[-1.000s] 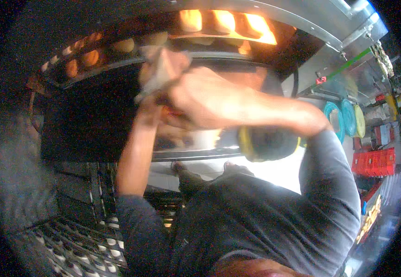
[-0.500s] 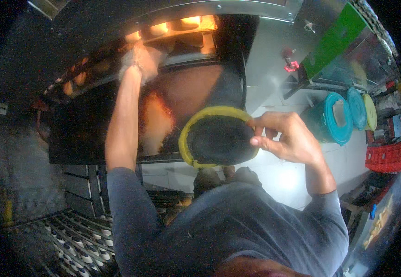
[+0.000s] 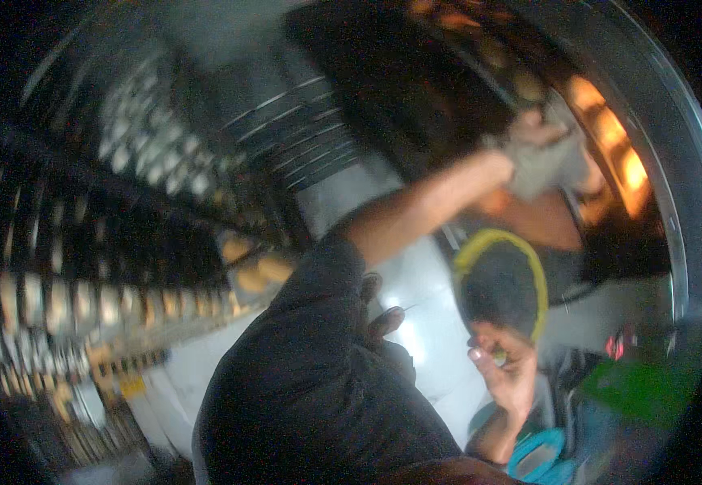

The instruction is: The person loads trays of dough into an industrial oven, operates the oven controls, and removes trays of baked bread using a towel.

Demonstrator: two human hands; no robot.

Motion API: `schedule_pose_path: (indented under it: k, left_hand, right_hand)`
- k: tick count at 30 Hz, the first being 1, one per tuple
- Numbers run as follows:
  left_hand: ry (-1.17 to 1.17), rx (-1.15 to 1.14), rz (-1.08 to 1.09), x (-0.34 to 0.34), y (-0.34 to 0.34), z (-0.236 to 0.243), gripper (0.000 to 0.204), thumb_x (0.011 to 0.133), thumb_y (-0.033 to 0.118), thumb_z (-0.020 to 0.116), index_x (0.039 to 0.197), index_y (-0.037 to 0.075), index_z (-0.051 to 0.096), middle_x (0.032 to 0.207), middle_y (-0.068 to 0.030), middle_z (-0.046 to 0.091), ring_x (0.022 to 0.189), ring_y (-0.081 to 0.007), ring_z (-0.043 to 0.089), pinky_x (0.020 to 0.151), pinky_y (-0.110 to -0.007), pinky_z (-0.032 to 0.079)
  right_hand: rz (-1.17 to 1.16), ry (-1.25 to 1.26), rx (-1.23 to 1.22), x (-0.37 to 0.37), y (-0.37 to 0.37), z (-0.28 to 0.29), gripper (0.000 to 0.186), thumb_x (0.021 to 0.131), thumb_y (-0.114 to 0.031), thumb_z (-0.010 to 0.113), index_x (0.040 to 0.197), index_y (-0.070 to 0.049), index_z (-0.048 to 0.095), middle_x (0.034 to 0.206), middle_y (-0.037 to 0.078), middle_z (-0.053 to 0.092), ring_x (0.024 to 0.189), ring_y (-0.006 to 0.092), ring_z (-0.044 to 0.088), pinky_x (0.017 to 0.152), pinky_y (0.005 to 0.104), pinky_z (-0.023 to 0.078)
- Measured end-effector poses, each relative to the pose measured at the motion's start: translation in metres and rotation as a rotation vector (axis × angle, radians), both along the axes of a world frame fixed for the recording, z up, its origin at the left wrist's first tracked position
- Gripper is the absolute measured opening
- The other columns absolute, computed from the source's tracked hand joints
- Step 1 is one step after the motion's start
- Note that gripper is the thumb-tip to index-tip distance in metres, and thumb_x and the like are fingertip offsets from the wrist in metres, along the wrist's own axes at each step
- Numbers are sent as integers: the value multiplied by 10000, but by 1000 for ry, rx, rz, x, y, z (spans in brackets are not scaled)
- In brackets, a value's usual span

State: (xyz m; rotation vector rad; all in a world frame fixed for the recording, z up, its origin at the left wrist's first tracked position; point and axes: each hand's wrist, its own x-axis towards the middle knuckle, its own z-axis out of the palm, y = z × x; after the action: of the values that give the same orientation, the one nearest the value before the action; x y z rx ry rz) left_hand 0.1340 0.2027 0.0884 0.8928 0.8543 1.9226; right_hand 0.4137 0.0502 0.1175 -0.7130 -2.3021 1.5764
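Note:
My right hand (image 3: pixel 512 368) pinches the edge of a dark oval piece with a yellow rim (image 3: pixel 541 279), whose kind I cannot make out. It hangs in front of the oven opening. My left arm reaches toward a long tray (image 3: pixel 609 174) with pale lumps like bread, lit orange, in the oven. A grey cloth (image 3: pixel 541 166) is bunched in my left hand (image 3: pixel 533 129), with its fingers closed on it beside the tray. Motion smears the view, and whether the hand grips the tray through the cloth is hidden.
Racks with rows of pale rolls (image 3: pixel 157 141) stand at the left, and some browned rolls (image 3: pixel 258 271) lie nearer me. Teal lidded bins (image 3: pixel 537 454) and a green panel (image 3: pixel 646 396) are at the lower right. White tiled floor (image 3: pixel 423 323) shows between.
The whole view has swung round to the left, bringing the racks into sight. My left hand, with the cloth, stays by the lit tray. My right hand still holds the yellow-rimmed piece.

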Motion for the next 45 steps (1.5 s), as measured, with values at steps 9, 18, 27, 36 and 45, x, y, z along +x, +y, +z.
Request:
schedule_pose_path:
  k: [9,18,27,36,45]
  left_hand:
    - [627,-321,-122,33,-318,-72,356,879,345,588,1103,68,597,1077,-82,600,990,-216,570,910,-366,428]
    - [983,-881,341,90,-660,-104,319,796,247,616,1047,57,562,1016,-111,567,1016,-276,544,930,-424,393]
    - [1249,-1302,689,109,-819,-97,91,803,107,566,876,89,617,890,-71,640,989,-307,564,998,-445,343]
    - [1450,-1648,384,113,-845,-157,218,685,161,644,885,106,577,880,-108,559,914,-289,570,950,-499,334]
    - [1497,-1665,305,109,-846,-183,246,698,171,632,926,100,575,920,-119,557,953,-296,558,965,-501,339]
  right_hand:
    - [599,-83,-34,-67,-94,-39,314,810,-140,753,1074,17,688,809,79,692,686,126,605,664,270,508]
    - [667,-207,-240,-166,-274,-106,329,883,-230,707,1099,16,671,823,62,663,732,97,614,672,257,522]
    - [463,425,-308,-417,-411,-87,390,939,-438,594,931,-52,651,750,26,632,733,121,588,678,290,474]
    - [-46,481,190,-780,-381,-123,734,965,-623,344,990,47,644,859,192,654,869,299,604,798,466,443]
    - [68,431,865,-907,-347,-169,461,983,-271,333,1387,-50,365,872,263,664,756,402,661,666,535,519]
